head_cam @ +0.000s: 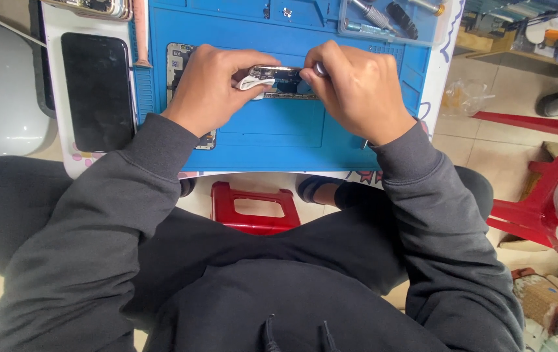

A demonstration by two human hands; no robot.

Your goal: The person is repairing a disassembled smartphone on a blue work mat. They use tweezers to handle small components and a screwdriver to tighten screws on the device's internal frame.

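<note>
While in tray (357, 29), screwdrivers (371, 14).

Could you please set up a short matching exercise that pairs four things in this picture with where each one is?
Things:
1. black phone screen
2. opened phone frame
3. red stool
4. clear tool tray

Places:
A. on the floor below the table edge, between the person's legs
B. at the far right corner of the blue mat
C. on the white surface left of the blue mat
D. held between the left hand and right hand over the mat

Pairs: 1-C, 2-D, 3-A, 4-B
</note>
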